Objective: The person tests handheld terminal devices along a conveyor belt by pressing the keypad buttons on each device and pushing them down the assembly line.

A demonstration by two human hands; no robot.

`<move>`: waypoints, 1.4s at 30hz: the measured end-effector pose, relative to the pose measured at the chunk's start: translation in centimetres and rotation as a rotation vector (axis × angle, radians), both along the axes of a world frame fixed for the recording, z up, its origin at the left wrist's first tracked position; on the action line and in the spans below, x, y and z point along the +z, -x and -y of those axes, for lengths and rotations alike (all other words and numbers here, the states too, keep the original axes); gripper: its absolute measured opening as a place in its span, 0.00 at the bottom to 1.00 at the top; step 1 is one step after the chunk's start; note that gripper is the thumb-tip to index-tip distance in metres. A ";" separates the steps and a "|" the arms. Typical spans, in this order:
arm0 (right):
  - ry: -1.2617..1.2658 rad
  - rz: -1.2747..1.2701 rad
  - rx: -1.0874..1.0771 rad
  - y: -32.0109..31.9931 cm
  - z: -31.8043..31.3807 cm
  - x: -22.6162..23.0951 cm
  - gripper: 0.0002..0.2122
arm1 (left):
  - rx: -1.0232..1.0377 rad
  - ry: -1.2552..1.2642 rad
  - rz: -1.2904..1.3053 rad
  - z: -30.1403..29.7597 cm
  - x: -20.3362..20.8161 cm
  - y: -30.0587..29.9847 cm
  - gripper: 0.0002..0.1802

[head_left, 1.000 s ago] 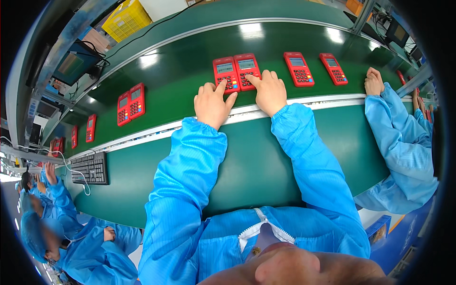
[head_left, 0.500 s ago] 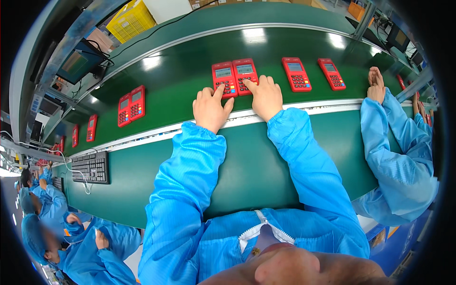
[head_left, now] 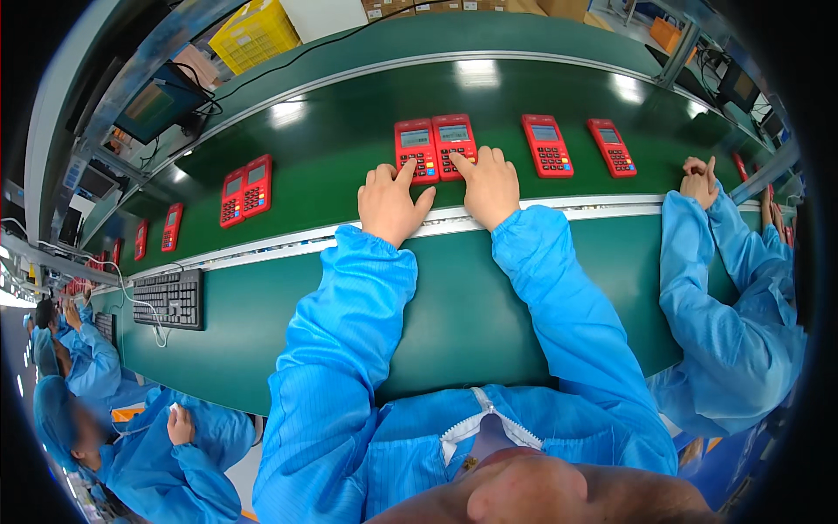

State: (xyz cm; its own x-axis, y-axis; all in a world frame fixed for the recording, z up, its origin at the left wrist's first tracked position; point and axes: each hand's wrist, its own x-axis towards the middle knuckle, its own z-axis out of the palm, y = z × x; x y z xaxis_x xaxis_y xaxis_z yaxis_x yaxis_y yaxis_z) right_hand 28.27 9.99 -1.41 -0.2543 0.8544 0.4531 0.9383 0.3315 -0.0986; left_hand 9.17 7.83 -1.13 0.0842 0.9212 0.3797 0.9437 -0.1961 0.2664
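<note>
Two red card payment terminals lie side by side on the green belt in front of me, screens lit. My left hand (head_left: 388,205) rests over the lower edge of the left terminal (head_left: 415,138), index fingertip at its keypad and thumb spread to the side. On the keypad of the right terminal (head_left: 453,134) sits the index finger of my right hand (head_left: 491,192); its other fingers extend beside that terminal. Neither hand grips anything. Both hands are palm down with fingers apart. Parts of the keypads are hidden under my fingers.
Further right on the belt lie two more red terminals, a nearer one (head_left: 548,147) and a farther one (head_left: 612,148). Another touching pair (head_left: 245,190) is at left. A black keyboard (head_left: 168,299) with a white cable lies on the green table (head_left: 253,349). A co-worker's hands (head_left: 699,182) are at right.
The whole view has shifted slightly, so the terminals sit a little lower in it. My hands stay at the same two terminals. The co-worker's hands at right have changed pose.
</note>
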 end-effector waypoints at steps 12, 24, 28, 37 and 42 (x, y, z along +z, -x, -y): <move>-0.012 -0.025 0.051 0.2 -0.7 -1.4 0.22 | -0.002 0.021 0.016 -0.6 -1.6 1.3 0.35; -0.032 -0.180 0.227 -1.8 1.1 -0.7 0.21 | -0.082 -0.039 0.030 2.3 -1.2 1.1 0.31; -0.067 -0.175 0.250 -1.4 0.9 -0.8 0.22 | -0.057 -0.083 0.012 2.3 -1.3 1.1 0.31; -0.082 -0.140 0.267 0.7 0.0 -2.5 0.19 | 0.000 0.022 0.025 1.8 -2.0 2.7 0.30; 0.048 -0.146 0.451 -2.8 3.6 -3.2 0.19 | -0.030 -0.004 -0.091 6.2 -3.4 1.3 0.33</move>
